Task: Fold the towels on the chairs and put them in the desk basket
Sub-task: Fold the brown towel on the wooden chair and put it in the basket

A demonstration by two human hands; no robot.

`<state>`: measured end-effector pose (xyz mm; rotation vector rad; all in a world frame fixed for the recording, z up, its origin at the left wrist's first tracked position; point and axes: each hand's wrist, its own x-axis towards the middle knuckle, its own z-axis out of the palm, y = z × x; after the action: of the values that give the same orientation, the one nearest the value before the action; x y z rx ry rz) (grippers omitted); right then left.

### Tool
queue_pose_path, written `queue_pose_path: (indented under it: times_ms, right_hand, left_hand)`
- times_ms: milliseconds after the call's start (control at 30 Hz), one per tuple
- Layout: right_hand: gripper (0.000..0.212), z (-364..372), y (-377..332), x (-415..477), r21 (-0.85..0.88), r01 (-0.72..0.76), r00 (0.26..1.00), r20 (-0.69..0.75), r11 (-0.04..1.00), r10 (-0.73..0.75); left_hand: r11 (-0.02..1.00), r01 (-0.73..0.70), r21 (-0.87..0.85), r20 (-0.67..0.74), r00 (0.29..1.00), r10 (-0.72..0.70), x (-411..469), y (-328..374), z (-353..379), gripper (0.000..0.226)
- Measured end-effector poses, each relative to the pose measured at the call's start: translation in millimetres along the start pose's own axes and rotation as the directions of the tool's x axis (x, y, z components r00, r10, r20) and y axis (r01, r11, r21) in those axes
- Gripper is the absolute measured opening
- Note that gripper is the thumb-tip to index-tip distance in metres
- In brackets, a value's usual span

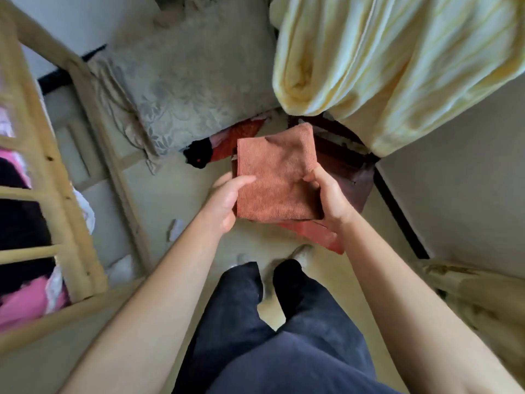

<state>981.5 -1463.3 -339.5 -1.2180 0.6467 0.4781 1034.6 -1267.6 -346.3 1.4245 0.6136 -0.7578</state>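
Note:
An orange-brown towel (277,177), folded into a rough square, is held out in front of me above the floor. My left hand (227,199) grips its left edge, thumb on top. My right hand (329,194) grips its right lower corner. A pale yellow towel (383,64) hangs in folds over a dark chair at the upper right. The chair's dark red-brown seat (349,163) shows just beyond the orange towel. No desk basket is in view.
A wooden bed frame (56,177) with pink and dark bedding runs along the left. A grey patterned cushion (193,81) lies ahead. Red and black cloth (218,146) sits on the floor beneath it. My legs and feet (284,280) stand below.

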Motion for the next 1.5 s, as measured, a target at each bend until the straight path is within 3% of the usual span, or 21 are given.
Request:
queue_pose_path:
  times_ms: [133,300,467,533,567,700,767,833,933,1000,1100,1300,1500]
  right_hand:
    - [0.042,46,-22,-38,0.052,0.026,0.990,0.138,0.998,-0.033]
    - [0.043,120,-35,-82,-0.089,0.212,0.960,0.207,0.973,-0.190]
    - [0.050,218,-13,-141,-0.160,0.282,0.912,0.350,0.946,-0.213]
    - [0.053,289,21,-186,-0.214,0.328,0.861,0.468,0.920,-0.198]
    - [0.054,313,30,-201,-0.237,0.356,0.843,0.500,0.904,-0.201]
    - [0.050,436,107,-298,-0.293,0.408,0.723,0.682,0.864,-0.111]
    - [0.048,506,155,-354,-0.298,0.454,0.630,0.774,0.840,-0.066]
    - [0.056,554,190,-392,-0.302,0.515,0.548,0.836,0.802,-0.038]
    - [0.078,646,259,-462,-0.297,0.635,0.385,0.922,0.713,0.042]
    - [0.080,682,286,-487,-0.277,0.680,0.320,0.945,0.678,0.065]
    - [0.079,759,356,-541,-0.255,0.715,0.180,0.967,0.651,0.181]
    - [0.081,901,471,-587,-0.192,0.668,-0.011,0.964,0.719,0.267]
    - [0.080,1064,557,-631,-0.202,0.647,-0.114,0.927,0.735,0.356]
  left_hand:
    - [0.978,-0.118,-0.174,-0.048,0.993,0.112,-65,1,-40,0.029]
    - [0.902,-0.323,-0.287,-0.171,0.943,0.284,-145,-5,-98,0.033]
    - [0.774,-0.592,-0.225,-0.336,0.793,0.509,-245,-33,-177,0.043]
    - [0.714,-0.690,-0.120,-0.469,0.673,0.572,-314,-71,-241,0.050]
    - [0.707,-0.701,-0.092,-0.504,0.645,0.574,-335,-84,-261,0.055]
    - [0.666,-0.746,-0.005,-0.669,0.498,0.552,-455,-168,-371,0.070]
    - [0.638,-0.765,0.082,-0.751,0.373,0.544,-529,-216,-425,0.072]
    - [0.630,-0.767,0.123,-0.789,0.309,0.531,-580,-248,-459,0.069]
    - [0.617,-0.774,0.139,-0.894,0.170,0.415,-661,-315,-519,0.063]
    - [0.613,-0.781,0.116,-0.932,0.127,0.339,-686,-340,-542,0.056]
    - [0.598,-0.795,0.102,-0.987,-0.008,0.158,-736,-399,-595,0.054]
    - [0.603,-0.794,0.081,-0.994,-0.112,-0.013,-787,-476,-726,0.054]
    - [0.619,-0.781,0.085,-0.974,-0.196,-0.114,-845,-516,-875,0.053]
